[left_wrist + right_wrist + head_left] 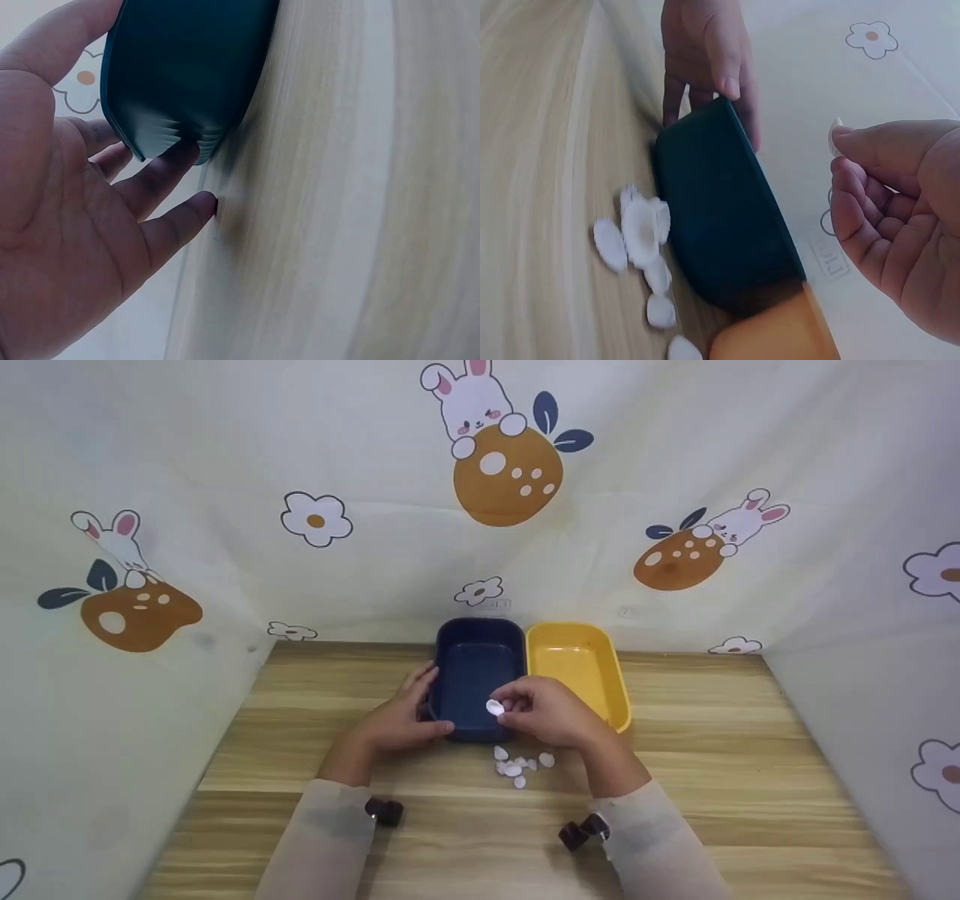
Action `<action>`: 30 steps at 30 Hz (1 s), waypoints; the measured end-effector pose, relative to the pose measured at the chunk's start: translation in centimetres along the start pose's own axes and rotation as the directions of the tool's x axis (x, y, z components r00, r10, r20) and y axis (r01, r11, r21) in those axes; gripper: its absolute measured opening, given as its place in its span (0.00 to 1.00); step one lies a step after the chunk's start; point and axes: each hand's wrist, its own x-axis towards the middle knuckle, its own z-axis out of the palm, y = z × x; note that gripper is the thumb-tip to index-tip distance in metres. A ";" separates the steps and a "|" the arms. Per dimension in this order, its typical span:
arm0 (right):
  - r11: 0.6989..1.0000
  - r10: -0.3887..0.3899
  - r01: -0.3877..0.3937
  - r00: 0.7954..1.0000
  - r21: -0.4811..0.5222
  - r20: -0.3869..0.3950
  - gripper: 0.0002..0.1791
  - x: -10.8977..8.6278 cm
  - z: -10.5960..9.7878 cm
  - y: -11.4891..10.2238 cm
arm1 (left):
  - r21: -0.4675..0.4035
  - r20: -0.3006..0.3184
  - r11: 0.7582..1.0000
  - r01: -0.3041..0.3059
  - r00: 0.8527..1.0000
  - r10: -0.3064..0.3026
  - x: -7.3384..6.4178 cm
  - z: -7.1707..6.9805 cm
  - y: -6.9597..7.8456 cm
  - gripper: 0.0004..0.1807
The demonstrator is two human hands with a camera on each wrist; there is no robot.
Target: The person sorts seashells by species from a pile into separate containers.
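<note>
Pinched between thumb and fingertips of my right hand [551, 712] is a small white shell [495, 707]. In the head view it is over the near right part of a dark blue tray [480, 682]; the right wrist view shows the shell [835, 139] edge-on at the thumb tip. My left hand [397, 720] rests against the tray's near left corner, thumb at the rim and fingers spread along the outer side. Several more white shells [513, 770] lie loosely grouped on the table, just in front of the tray. The blue tray's visible floor is bare.
A yellow tray [615, 682] stands right beside the blue one, partly hidden by my right hand. The wood-grain table [697, 780] meets a cloth wall [360, 585] printed with rabbits and flowers behind the trays. Black wrist devices [583, 831] sit at both sleeves.
</note>
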 end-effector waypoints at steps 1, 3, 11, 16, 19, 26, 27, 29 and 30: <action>1.000 0.005 -0.005 1.000 0.009 -0.010 0.14 0.2 0.1 -0.1 | 0.000 -0.001 1.000 -0.002 1.000 0.002 0.0 0.0 -0.1 0.63; 0.999 0.019 -0.018 0.999 0.035 -0.031 0.14 0.4 0.4 -0.1 | 0.000 -0.003 1.000 -0.008 1.000 0.008 0.0 0.1 -0.2 0.63; 0.997 0.039 -0.031 0.993 0.072 -0.110 0.15 1.0 1.2 0.6 | 0.000 0.000 1.000 -0.006 1.000 0.006 0.0 0.1 -0.2 0.63; 0.997 0.054 -0.046 0.987 0.055 -0.149 0.16 1.1 1.3 0.7 | -0.007 0.005 1.000 0.017 1.000 -0.017 -0.1 -0.1 0.1 0.63; 0.997 0.064 -0.056 0.984 0.051 -0.165 0.17 1.0 1.3 0.8 | -0.010 0.007 1.000 0.030 1.000 -0.029 0.0 0.0 0.1 0.63; 0.998 0.062 -0.055 0.985 0.044 -0.164 0.15 0.8 1.1 0.9 | -0.014 0.005 1.000 0.020 1.000 -0.020 0.0 0.0 0.1 0.63; 0.998 0.058 -0.052 0.985 0.039 -0.163 0.15 0.7 1.1 1.0 | -0.012 0.005 1.000 0.018 1.000 -0.018 0.0 0.0 0.1 0.63; 0.998 0.048 -0.044 0.987 0.033 -0.156 0.15 0.6 1.1 1.1 | -0.006 0.005 1.000 0.016 1.000 -0.016 0.0 0.0 0.2 0.62; 0.999 0.045 -0.040 0.988 0.032 -0.151 0.15 0.6 1.1 1.1 | -0.007 0.005 1.000 0.014 1.000 -0.014 0.0 0.0 0.2 0.62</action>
